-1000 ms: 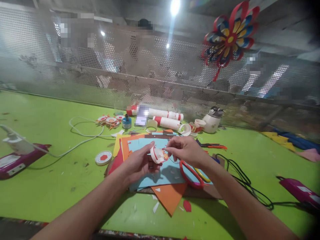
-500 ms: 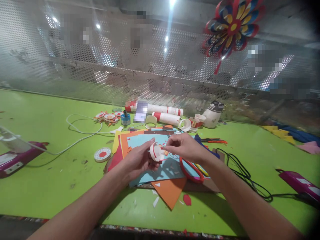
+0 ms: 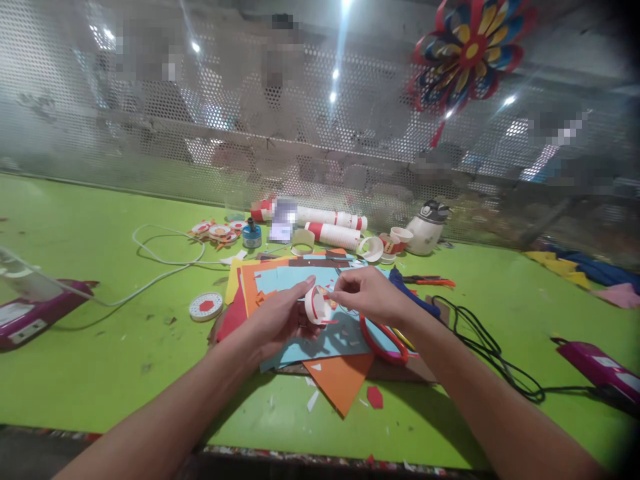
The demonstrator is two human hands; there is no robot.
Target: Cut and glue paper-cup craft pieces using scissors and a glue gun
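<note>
A small white paper cup piece (image 3: 315, 307) with a red stripe is held in my left hand (image 3: 283, 317), thumb on top and fingers curled beneath. My right hand (image 3: 367, 293) is closed in a pinch at the piece's right side; what its fingertips grip is too small to make out. Under both hands lie light blue sheets (image 3: 300, 350) over orange paper (image 3: 343, 387). Red-handled scissors (image 3: 383, 340) rest beside my right wrist, partly covered by it. A white disc with a red hexagon (image 3: 206, 307) lies to the left.
Behind the paper stand stacked cups (image 3: 333, 237), a blue bottle (image 3: 251, 235), a phone (image 3: 281, 223) and a white kettle (image 3: 425, 230). Black cable (image 3: 480, 347) coils at right near a purple power strip (image 3: 600, 367). Another purple strip (image 3: 35, 320) sits at left.
The cup piece has turned slightly and shifted a little right in my left hand. My right hand stays pinched beside it.
</note>
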